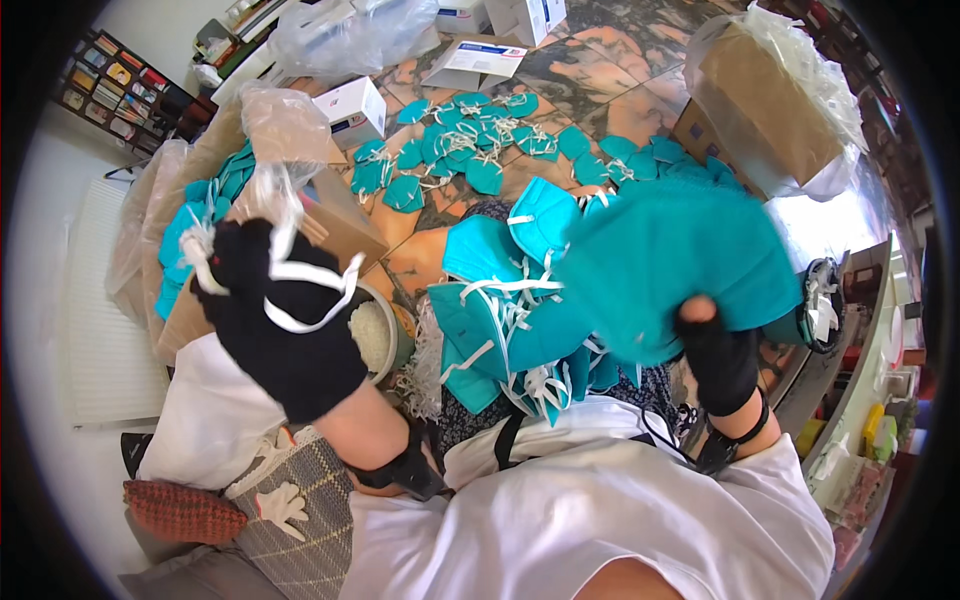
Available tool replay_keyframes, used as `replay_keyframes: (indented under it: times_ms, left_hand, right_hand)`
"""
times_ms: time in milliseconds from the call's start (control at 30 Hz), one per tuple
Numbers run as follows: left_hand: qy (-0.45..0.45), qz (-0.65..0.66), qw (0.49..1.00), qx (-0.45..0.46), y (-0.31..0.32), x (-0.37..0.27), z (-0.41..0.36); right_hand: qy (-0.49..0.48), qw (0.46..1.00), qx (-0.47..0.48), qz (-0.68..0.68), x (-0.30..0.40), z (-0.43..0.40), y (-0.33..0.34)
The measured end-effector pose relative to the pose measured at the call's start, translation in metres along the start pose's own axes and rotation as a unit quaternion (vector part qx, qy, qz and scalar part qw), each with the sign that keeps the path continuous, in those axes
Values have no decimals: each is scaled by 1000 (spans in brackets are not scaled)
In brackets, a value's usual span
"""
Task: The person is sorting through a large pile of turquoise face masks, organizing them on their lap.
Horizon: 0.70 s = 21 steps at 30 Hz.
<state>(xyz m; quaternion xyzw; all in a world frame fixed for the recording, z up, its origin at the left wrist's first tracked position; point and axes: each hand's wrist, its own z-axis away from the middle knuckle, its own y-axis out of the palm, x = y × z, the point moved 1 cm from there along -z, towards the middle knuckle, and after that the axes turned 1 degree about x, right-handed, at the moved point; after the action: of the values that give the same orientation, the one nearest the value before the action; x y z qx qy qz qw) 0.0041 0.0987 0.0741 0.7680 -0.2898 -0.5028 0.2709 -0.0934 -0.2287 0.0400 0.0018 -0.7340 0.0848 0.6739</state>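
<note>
My left hand (285,322), in a black glove, is raised at the left with its fingers curled around white elastic straps (315,281). One strap loops over the back of the glove and a bunched end sticks out at its left side. At the right, my right hand (712,352) grips a teal folded face mask (675,255), blurred by motion; a bare thumb tip presses on its near side. Between the hands, a heap of teal masks with white straps (517,322) lies on my lap over dark patterned cloth (472,420).
Many more teal masks (457,142) lie scattered on the marble-patterned floor (600,60). A bucket of white grains (371,337) and shredded white strips (420,367) stand left of my lap. A cardboard box (341,217), a white carton (352,112) and a bagged box (772,105) surround the masks.
</note>
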Motion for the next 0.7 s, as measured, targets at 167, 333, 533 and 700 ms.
replay_keyframes:
  times_ms: [167,333,533,700]
  left_hand:
    - [167,-526,803,-223,-5,0,49]
    - [-113,-820,561,11,-103,14,93]
    - [-54,-812,580,27,-38,16,101]
    - [-127,-500,853,82,39,44,92]
  right_hand:
    - [-27,983,-182,-3,12,-9,-2]
    - [-141,950,-106,258,21,-21,11]
    - [-237,944,5,227,42,-50,33]
    - [-225,902,-29,367,32,-67,52]
